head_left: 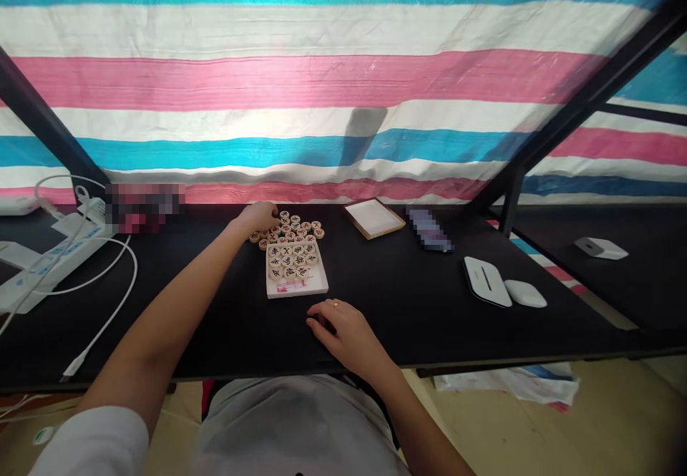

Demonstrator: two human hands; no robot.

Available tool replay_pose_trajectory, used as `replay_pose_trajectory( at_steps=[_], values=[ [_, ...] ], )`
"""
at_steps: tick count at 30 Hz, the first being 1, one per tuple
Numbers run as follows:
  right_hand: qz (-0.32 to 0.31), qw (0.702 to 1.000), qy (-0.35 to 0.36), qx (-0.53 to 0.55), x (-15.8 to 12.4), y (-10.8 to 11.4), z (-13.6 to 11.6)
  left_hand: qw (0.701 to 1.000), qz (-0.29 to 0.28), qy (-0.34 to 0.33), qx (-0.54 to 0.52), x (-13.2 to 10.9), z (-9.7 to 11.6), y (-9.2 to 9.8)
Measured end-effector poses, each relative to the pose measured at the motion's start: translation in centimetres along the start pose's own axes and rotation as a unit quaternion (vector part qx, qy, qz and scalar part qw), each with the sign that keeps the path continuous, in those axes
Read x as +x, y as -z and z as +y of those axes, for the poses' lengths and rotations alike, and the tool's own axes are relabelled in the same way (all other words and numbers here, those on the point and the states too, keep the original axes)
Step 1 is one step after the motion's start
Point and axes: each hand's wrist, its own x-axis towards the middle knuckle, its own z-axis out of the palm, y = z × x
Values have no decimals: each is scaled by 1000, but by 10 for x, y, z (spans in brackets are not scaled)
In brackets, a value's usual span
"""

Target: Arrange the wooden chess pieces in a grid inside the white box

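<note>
The left hand (258, 220) is at the left edge of the loose pieces (290, 235) on the bench (225, 318). Its fingers are bent, but I can't tell if they hold a piece. The right hand (346, 329) lies on the bench near the box (318, 287), loosely curled with nothing in it.

The box sits just on the near side of the loose pieces. It has rows of round pieces (286, 261) in it, and the row nearest the person looks short, with a gap at its right end.

I think the step now is picking out one loose piece. The next move seems to need a small pinch, then a lift over the box's side. The loose pieces are packed close, so a finger could bump others.

The lid (374, 218) is off to the right, out of the way. A white cord (134, 268) lies left of the left arm, not touching it.
</note>
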Motion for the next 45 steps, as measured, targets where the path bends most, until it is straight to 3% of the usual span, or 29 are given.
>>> replay_pose_trajectory(
  at_steps=[6, 9, 11, 13, 16, 18, 20, 23, 28, 32, 36, 42, 45],
  values=[
    [-6, 1000, -6, 18, 0, 0, 1, 1000, -7, 16, 2, 6, 2, -1],
    [-3, 1000, -9, 21, 0, 0, 1, 1000, 21, 6, 4, 5, 1, 5],
    [-1, 1000, -12, 27, 0, 1, 1, 997, 69, -19, -6, -5, 4, 12],
    [-2, 999, -13, 44, -1, 2, 1, 986, 145, -70, -43, -30, 13, 21],
    [-10, 996, -21, 85, -2, 4, 2, 955, 213, -178, -105, -96, 39, 25],
    [-12, 994, -29, 107, -2, 5, 2, 929, 220, -269, -124, -146, 58, 17],
    [-16, 992, -26, 124, -2, 6, 2, 912, 222, -317, -138, -186, 74, 0],
    [-30, 989, 6, 146, -4, 8, 1, 918, 213, -285, -178, -213, 85, -32],
    [-50, 983, 26, 173, -6, 14, 1, 920, 172, -210, -283, -210, 83, -61],
    [-51, 978, -5, 204, -4, 13, 3, 911, 157, -189, -331, -216, 80, -67],
    [-60, 986, -22, 155, -2, 10, 2, 912, 130, -198, -335, -222, 79, -71],
    [-56, 986, -23, 154, -3, 10, 0, 934, 44, -93, -343, -218, 84, -61],
    [-53, 987, -22, 149, -3, 9, 0, 937, 16, -76, -341, -218, 87, -56]
  ],
)
